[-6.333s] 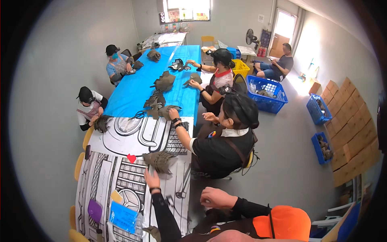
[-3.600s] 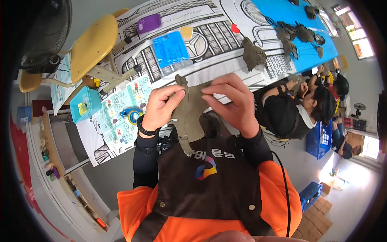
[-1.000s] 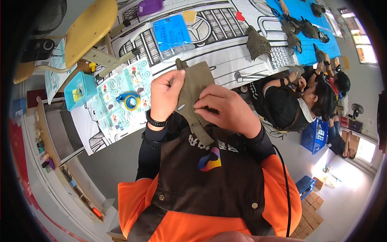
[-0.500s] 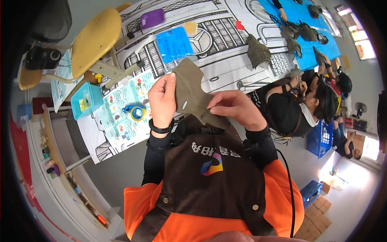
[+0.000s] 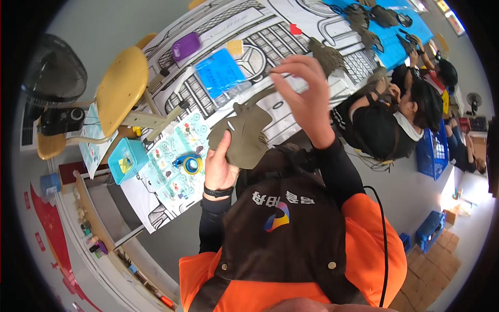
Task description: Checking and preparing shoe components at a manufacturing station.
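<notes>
Olive fabric piece (image 5: 244,138): a flat, leaf-shaped cut of drab cloth with a small pale mark near its top, held up in the air just above the person's chest, at about 11 o'clock from the dark apron (image 5: 286,229).
Table (image 5: 156,208): long, covered with a black-and-white car print near the person and a blue sheet farther off, running toward 1 o'clock.
Yellow stool (image 5: 120,91): at 10 o'clock from the cloth, beside the table edge.
Blue plastic pouch (image 5: 221,72): on the table at 12 o'clock from the cloth; a purple case (image 5: 185,46) lies beyond it.
Teal box (image 5: 126,160): at 9 o'clock, near a tape measure (image 5: 190,163) on a patterned sheet.
Left hand (image 5: 221,166): fingers closed on the lower edge of the cloth, thumb lying up its face; a dark band on the wrist.
Right hand (image 5: 304,93): raised at 1 o'clock from the cloth, apart from it, thumb and forefinger pinched together. Whether they hold a needle or thread, I cannot tell.
Other pieces: similar dark cloth shapes (image 5: 327,54) lie along the table near seated co-workers at 2 o'clock.
Progress: hand sewing looks under way on this one piece. No finished seam can be made out, so most of it seems left.
</notes>
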### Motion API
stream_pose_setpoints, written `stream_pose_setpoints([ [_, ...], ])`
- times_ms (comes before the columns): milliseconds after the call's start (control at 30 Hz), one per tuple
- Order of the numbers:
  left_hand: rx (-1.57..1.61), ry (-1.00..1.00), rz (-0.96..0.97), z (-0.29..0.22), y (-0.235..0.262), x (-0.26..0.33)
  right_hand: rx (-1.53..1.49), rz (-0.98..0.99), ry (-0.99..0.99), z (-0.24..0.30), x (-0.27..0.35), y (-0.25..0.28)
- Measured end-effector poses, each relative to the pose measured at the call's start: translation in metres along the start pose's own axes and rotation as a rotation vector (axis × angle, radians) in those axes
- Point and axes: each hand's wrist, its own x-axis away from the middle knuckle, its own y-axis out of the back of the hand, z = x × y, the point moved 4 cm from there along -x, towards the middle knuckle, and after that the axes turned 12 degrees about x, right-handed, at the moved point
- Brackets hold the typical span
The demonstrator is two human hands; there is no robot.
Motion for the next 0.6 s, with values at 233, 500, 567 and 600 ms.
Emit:
stream_pose_setpoints([
  [233,0.099,-0.162,-0.109,-0.002,-0.029,0.013,-0.046,0.097,0.137,0.036,0.042,-0.019],
  [500,0.083,-0.255,-0.049,-0.007,-0.029,0.003,-0.144,0.352,0.065,0.043,0.054,-0.037],
  [567,0.092,-0.263,-0.050,-0.009,-0.030,0.003,-0.191,0.387,0.042,0.048,0.058,-0.036],
  [600,0.101,-0.269,-0.059,-0.009,-0.030,0.003,-0.161,0.437,0.027,0.049,0.060,-0.038],
])
